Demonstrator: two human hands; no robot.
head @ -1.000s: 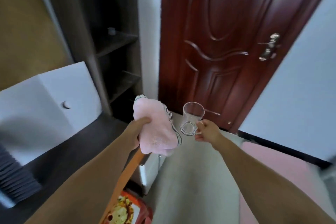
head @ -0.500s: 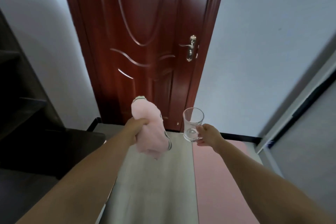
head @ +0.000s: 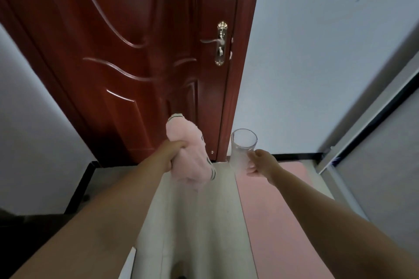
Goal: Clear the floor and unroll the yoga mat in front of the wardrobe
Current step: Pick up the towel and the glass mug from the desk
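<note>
My left hand (head: 175, 152) is closed around a bunched pink cloth with dark striped trim (head: 192, 156), held out in front of me at waist height. My right hand (head: 260, 164) grips a clear, empty drinking glass (head: 242, 150) upright by its lower side. A pink mat (head: 278, 210) lies flat on the pale floor (head: 192, 222) below my right arm, running toward the far wall. A grey panel with a white and black edge (head: 381, 165) stands at the right; I cannot tell if it is the wardrobe.
A closed dark red wooden door (head: 136, 52) with a brass lever handle (head: 220, 44) faces me. White walls flank it, with a black skirting strip (head: 294, 156) along the floor. A dark furniture edge (head: 27, 222) shows at the lower left.
My view has swung right, away from the dark shelves and white drawer, toward the door and right wall. Both hands keep the same hold on the cloth and the glass.
</note>
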